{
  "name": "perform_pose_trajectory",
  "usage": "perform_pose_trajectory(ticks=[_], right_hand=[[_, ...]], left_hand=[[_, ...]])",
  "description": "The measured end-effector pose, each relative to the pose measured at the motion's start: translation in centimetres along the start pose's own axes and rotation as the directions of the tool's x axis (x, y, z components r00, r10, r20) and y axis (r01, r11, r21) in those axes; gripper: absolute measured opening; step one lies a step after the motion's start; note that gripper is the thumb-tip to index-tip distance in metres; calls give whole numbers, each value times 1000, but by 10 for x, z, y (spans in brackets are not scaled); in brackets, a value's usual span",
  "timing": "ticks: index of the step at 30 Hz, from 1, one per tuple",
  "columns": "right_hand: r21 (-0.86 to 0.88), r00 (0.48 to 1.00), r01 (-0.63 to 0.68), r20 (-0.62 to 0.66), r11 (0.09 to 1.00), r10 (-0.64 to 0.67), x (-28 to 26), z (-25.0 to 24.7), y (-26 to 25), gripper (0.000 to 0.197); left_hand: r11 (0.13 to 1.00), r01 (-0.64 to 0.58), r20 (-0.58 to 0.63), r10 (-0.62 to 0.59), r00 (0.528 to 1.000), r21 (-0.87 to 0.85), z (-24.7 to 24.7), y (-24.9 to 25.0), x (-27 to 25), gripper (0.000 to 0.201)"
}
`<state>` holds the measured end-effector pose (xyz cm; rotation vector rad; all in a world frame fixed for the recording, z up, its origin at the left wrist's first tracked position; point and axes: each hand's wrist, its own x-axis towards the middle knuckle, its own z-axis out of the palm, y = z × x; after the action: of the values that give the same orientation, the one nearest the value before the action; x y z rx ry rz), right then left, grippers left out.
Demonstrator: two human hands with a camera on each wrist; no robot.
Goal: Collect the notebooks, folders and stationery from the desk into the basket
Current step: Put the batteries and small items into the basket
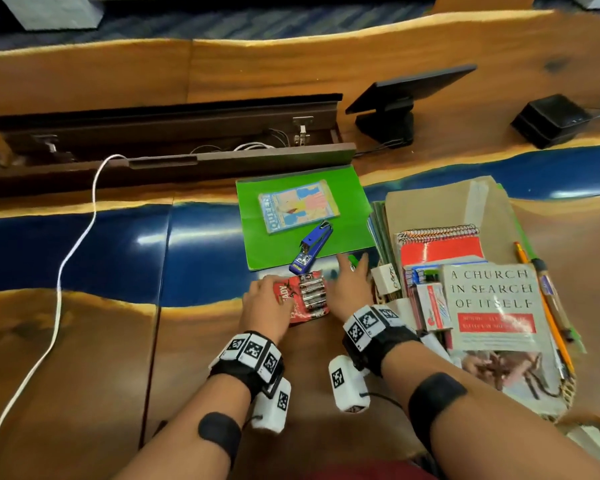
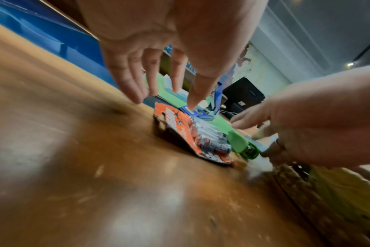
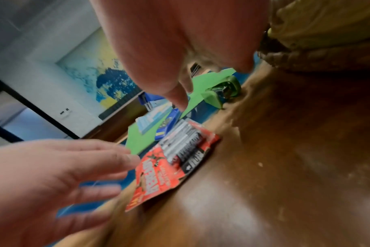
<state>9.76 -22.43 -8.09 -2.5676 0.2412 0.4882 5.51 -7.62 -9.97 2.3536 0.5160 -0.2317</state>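
A red battery pack (image 1: 300, 297) lies flat on the wooden desk near its front edge. My left hand (image 1: 267, 299) hovers at the pack's left side, fingers (image 2: 192, 93) straight and spread above it. My right hand (image 1: 350, 285) reaches past the pack's right side, its straight fingers (image 3: 180, 93) next to a small green stapler (image 1: 354, 260); neither hand holds anything. Beyond them a blue stapler (image 1: 312, 247) and a pale booklet (image 1: 297, 206) lie on a green folder (image 1: 284, 244). The wicker basket (image 1: 570, 382) stands at the right, packed with books and notebooks.
In the basket are a grey book (image 1: 492, 306), a red spiral notebook (image 1: 440, 247) and pencils (image 1: 541, 306). A white cable (image 1: 59, 271) runs down the desk's left. An open cable trough (image 1: 167, 140), a monitor (image 1: 402, 95) and a black box (image 1: 551, 121) sit farther back.
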Motion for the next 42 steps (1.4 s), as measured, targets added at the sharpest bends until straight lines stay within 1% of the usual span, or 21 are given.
perform_pose_trajectory(ticks=[2,3,5,7,9,15,17,19,21,23,25,27,29,31,34,36,38,40,42], right_hand=[[-52,994,-42,96,998,46,4,4,2,57],[-75,993,-48,109,996,56,5,6,4,54],[-107,996,-31,82,994,40,7,13,10,43],[-116,999,5,44,993,0,5,19,13,35],[-100,999,31,15,994,-30,2,22,14,32],[-48,999,44,20,998,-43,-9,23,16,34],[-35,998,65,19,997,-65,-17,22,15,35],[5,995,104,2,995,-104,-26,16,12,33],[76,984,178,-27,981,-177,-36,10,6,35],[159,961,274,-74,949,-265,-47,2,0,48],[264,933,357,-141,896,-331,-57,-8,-7,63],[352,916,398,-203,847,-346,-64,-23,-11,66],[397,905,418,-267,817,-333,-70,-42,-10,67],[426,892,428,-341,797,-297,-73,-64,-4,72],[460,891,388,-408,799,-199,-74,-103,16,73],[466,891,353,-432,811,-140,-74,-128,37,67],[457,878,338,-468,823,-101,-74,-149,60,60],[448,852,336,-520,828,-64,-72,-167,84,52],[504,854,310,-520,806,-3,-68,-183,106,47]], left_hand=[[987,138,39,-141,989,79,0,0,4,47],[977,189,61,-196,979,99,1,0,7,51],[963,244,84,-254,964,109,2,1,11,56],[959,261,92,-272,958,114,5,3,13,58],[959,262,108,-273,956,106,8,4,13,55],[945,320,108,-312,944,-62,9,-3,7,43],[940,320,113,-307,945,-120,10,-10,7,35],[935,308,137,-286,948,-178,11,-17,7,27],[922,302,164,-268,949,-244,12,-21,2,27],[911,273,155,-235,960,-309,13,-21,-4,31],[912,223,122,-192,974,-344,12,-16,-12,35],[906,197,116,-166,979,-375,11,-9,-17,34],[906,182,122,-146,982,-381,9,-1,-20,32],[906,170,131,-128,983,-387,8,5,-23,30],[927,117,119,-79,990,-358,6,15,-27,28],[938,69,96,-38,995,-341,5,21,-28,24],[946,18,77,8,997,-323,2,29,-31,22],[950,-31,57,51,997,-310,-1,37,-32,24],[946,-77,28,90,996,-315,-6,47,-34,27]])
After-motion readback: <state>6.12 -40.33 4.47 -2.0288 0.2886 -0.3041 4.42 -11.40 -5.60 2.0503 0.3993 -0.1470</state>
